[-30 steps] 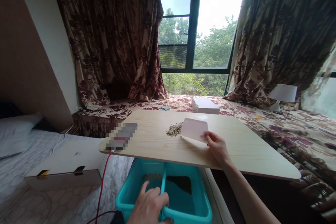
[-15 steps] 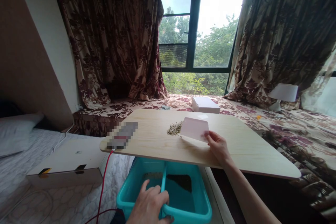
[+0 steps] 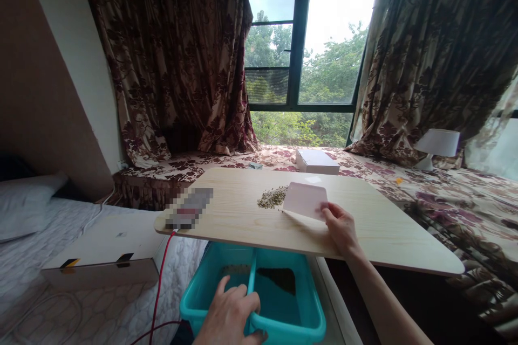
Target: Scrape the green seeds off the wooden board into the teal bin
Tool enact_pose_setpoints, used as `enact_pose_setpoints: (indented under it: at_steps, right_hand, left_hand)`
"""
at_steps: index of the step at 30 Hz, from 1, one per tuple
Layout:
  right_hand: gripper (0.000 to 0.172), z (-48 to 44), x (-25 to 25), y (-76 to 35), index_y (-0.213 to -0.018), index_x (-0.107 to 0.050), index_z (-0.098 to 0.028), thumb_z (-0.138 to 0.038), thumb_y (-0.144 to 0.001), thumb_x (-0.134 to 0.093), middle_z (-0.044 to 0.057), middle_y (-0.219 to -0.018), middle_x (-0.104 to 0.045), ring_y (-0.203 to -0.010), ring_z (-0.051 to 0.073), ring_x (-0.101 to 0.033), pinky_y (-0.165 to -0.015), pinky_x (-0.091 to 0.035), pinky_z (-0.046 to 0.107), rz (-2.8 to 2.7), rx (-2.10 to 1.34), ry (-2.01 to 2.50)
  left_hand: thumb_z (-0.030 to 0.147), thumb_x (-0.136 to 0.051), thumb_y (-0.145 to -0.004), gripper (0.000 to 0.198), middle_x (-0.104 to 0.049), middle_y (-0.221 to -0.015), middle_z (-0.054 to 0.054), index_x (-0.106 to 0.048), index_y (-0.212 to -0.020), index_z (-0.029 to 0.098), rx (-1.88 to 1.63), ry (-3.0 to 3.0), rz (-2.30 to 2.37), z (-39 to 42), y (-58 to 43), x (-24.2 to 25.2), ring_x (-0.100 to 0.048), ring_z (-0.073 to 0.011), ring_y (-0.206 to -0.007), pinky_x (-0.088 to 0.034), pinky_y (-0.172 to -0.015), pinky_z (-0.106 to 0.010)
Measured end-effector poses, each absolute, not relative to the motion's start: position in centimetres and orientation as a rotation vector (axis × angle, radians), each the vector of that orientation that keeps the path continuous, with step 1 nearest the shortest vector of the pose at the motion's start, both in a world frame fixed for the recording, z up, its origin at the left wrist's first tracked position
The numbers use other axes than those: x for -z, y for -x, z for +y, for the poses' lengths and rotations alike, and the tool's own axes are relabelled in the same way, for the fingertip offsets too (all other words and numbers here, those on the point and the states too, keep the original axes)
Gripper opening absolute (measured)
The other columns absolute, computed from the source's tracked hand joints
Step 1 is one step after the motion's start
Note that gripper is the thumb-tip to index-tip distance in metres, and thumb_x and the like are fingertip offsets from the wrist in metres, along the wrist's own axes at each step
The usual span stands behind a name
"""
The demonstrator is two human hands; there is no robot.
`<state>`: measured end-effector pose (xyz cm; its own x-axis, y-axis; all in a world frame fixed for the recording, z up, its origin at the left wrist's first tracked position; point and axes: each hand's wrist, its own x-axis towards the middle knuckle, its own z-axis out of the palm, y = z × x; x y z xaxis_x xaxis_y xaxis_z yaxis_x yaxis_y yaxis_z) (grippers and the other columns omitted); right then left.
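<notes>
My right hand [image 3: 341, 226] pinches a pale pink card [image 3: 304, 200] that stands tilted on the wooden tabletop [image 3: 380, 229], just right of a small heap of greenish seeds [image 3: 272, 198]. Below the table's front edge, my left hand [image 3: 230, 314] grips the near rim and middle divider of a teal two-compartment bin [image 3: 311, 319]. The bin's left compartment holds a little pale matter and its right compartment a dark patch.
A blurred-out device [image 3: 188, 208] lies at the table's left end with a red cable [image 3: 159, 288] hanging from it. A white box [image 3: 316, 161] and a lamp [image 3: 436, 146] sit on the floral window seat behind. A cardboard box [image 3: 101, 250] lies on the bed at left.
My right hand and the card have shifted slightly right, away from the seed heap. My left hand keeps its hold on the bin.
</notes>
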<state>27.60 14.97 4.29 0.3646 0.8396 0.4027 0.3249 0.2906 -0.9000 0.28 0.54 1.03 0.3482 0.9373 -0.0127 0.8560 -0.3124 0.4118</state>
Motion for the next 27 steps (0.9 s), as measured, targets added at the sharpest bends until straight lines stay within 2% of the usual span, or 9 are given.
enact_pose_setpoints:
  at_steps: [6,15,20,27]
  right_hand:
    - [0.024,14.95,-4.43,-27.5,-0.078,-0.071,-0.017,-0.033,-0.067,-0.057,0.007,-0.075,-0.074,-0.072,0.022,-0.066,-0.071,-0.05,0.033,-1.202,-0.505,1.277]
    - [0.031,15.1,-4.14,-27.43,-0.081,-0.071,-0.016,-0.043,-0.07,-0.06,0.008,-0.078,-0.075,-0.068,0.022,-0.065,-0.055,-0.047,0.03,-1.32,-0.541,1.215]
    - [0.032,15.28,-3.99,-27.5,-0.082,-0.071,-0.017,-0.044,-0.072,-0.059,0.008,-0.079,-0.075,-0.069,0.022,-0.066,-0.055,-0.048,0.03,-1.299,-0.517,1.236]
    - [0.041,15.2,-4.15,-27.15,-0.086,-0.072,-0.016,-0.053,-0.072,-0.06,0.01,-0.084,-0.076,-0.076,0.024,-0.068,-0.056,-0.049,0.03,-1.341,-0.55,1.213]
  left_hand:
    - [0.023,-0.067,-0.066,0.016,-0.056,-0.079,0.004,-0.054,-0.075,0.023,-0.336,-2.272,1.577,0.61,-0.31,-0.78,-0.058,-0.018,-0.086,-0.02,-0.107,-0.049]
    - [0.024,-0.067,-0.067,0.015,-0.056,-0.081,0.003,-0.054,-0.076,0.023,-0.317,-2.27,1.57,0.53,-0.38,-0.92,-0.058,-0.0188,-0.089,-0.02,-0.107,-0.049]
    - [0.023,-0.066,-0.067,0.015,-0.056,-0.081,0.004,-0.053,-0.075,0.023,-0.314,-2.271,1.59,0.51,-0.52,-1.14,-0.058,-0.0186,-0.088,-0.02,-0.108,-0.048]
    - [0.024,-0.063,-0.069,0.012,-0.057,-0.081,0.003,-0.053,-0.074,0.024,-0.311,-2.253,1.581,0.38,-0.45,-1.36,-0.057,-0.0196,-0.087,-0.019,-0.108,-0.048]
